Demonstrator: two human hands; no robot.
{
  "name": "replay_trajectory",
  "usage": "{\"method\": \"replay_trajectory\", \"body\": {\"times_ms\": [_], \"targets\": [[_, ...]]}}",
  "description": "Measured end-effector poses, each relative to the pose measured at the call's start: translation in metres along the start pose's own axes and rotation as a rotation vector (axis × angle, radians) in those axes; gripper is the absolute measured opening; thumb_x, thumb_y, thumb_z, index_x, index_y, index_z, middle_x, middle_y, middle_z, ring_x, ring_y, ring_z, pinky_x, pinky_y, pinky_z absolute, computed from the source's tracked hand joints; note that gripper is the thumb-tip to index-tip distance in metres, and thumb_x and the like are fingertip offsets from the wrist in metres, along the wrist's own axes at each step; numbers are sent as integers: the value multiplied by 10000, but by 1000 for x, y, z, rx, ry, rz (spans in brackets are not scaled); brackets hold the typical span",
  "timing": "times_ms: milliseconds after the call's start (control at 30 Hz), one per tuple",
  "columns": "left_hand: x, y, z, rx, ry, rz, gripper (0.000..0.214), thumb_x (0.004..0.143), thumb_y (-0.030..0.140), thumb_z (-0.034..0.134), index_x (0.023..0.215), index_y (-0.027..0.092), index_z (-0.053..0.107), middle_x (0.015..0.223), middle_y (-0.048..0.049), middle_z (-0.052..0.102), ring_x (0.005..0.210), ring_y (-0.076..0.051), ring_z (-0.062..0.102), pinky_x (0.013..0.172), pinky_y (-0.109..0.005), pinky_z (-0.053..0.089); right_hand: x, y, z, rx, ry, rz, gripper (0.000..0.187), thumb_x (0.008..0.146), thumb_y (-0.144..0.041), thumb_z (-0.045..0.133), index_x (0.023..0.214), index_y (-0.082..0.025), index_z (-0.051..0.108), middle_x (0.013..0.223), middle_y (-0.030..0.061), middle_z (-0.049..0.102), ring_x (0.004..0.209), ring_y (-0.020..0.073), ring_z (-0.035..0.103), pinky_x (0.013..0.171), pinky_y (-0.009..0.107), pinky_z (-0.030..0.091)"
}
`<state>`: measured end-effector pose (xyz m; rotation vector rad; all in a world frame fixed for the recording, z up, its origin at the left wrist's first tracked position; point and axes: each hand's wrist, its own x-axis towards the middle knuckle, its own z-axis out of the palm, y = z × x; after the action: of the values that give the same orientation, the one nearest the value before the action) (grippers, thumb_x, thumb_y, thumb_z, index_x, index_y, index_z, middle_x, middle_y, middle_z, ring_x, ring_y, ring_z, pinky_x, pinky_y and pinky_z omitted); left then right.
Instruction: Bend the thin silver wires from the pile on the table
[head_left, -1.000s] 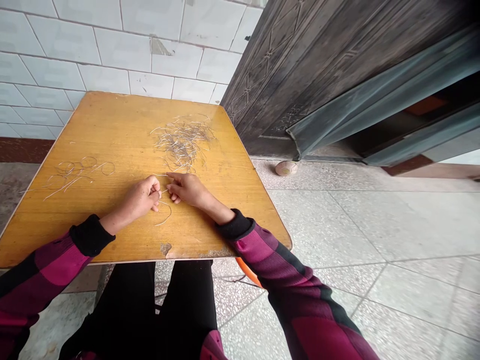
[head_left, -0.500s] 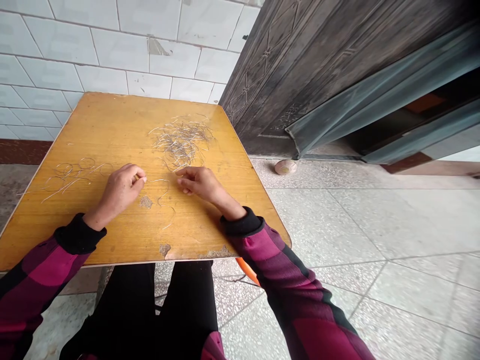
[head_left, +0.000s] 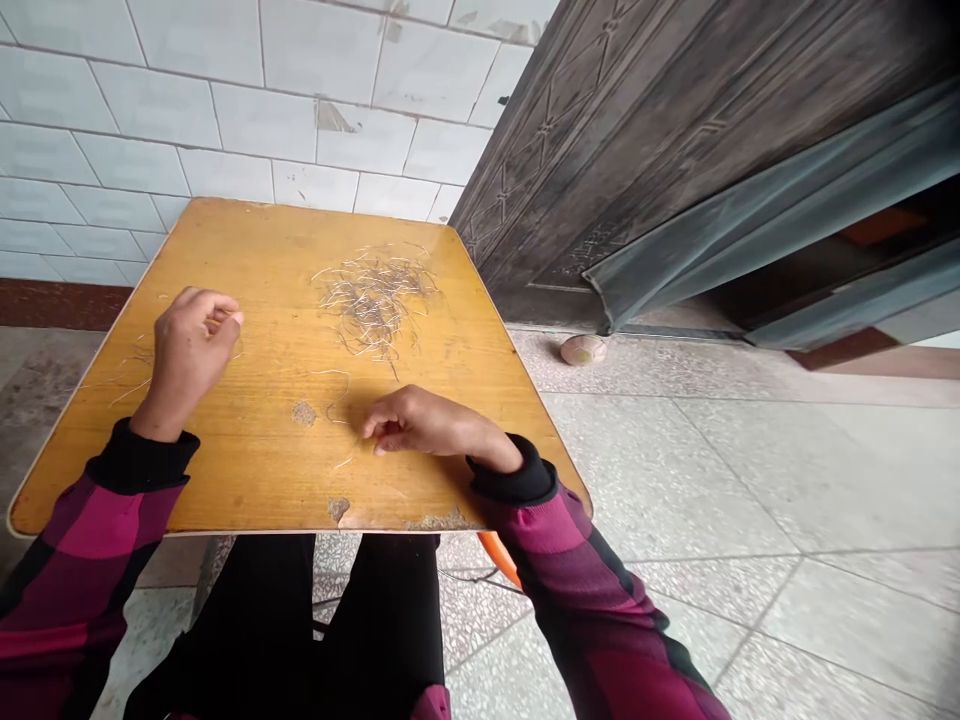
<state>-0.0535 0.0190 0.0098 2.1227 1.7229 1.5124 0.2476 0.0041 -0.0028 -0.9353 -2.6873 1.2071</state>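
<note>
My left hand [head_left: 191,350] is over the left part of the wooden table, fingers curled and thumb close to the index finger. What it pinches, if anything, I cannot make out. Partly hidden behind it are several thin loose wires [head_left: 127,385]. My right hand [head_left: 416,425] is low over the table's middle, its curled fingertips at the bend of a single thin, S-shaped wire [head_left: 337,376]. The fingers cover part of this wire; its short lower end shows below them. Farther back is a tangled heap of thin wires [head_left: 375,300].
The yellow wooden table [head_left: 255,270] has chipped patches near its front edge. Behind it stands a white tiled wall [head_left: 225,110]. To the right are a dark carved door [head_left: 540,190], a grey-green curtain [head_left: 697,230] and a round pale object [head_left: 583,350] on the floor.
My left hand has moved left and up, away from the single wire's upper end. My right hand has come down from near the heap to that wire's bend. The view has shifted slightly.
</note>
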Motion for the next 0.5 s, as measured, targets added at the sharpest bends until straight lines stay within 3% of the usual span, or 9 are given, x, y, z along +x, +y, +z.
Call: {"method": "replay_trajectory", "body": {"times_ms": [100,200,333,500], "targets": [[6,-5,-11,-13,26,-107,34,811,232,590,813,233,624,898,-15,647,776,-172,640,687,-334,512,2,-5,8,-42,-27,-42,132,795,-150,702,926,-139,690,739,-7,645,641,84,565,636,229,399],[11,-11,-25,-8,-24,-184,60,807,272,596,848,247,632,924,-8,667,804,-187,648,712,-343,514,3,-4,13,-73,-5,-92,89,799,-138,693,885,-146,675,734,-12,641,630,82,561,615,226,393],[14,-28,-63,91,-138,-219,106,790,309,607,865,245,646,948,-22,680,833,-212,640,734,-344,511,4,0,17,-127,104,-182,105,829,-103,634,914,-161,651,815,8,659,687,99,605,624,227,436],[-6,-60,-112,227,-242,-293,147,762,341,600,845,233,654,911,-44,675,826,-222,623,706,-329,490,8,-9,25,-424,253,-267,169,893,-125,564,1010,-191,668,1079,73,641,826,139,642,659,250,501]]}}
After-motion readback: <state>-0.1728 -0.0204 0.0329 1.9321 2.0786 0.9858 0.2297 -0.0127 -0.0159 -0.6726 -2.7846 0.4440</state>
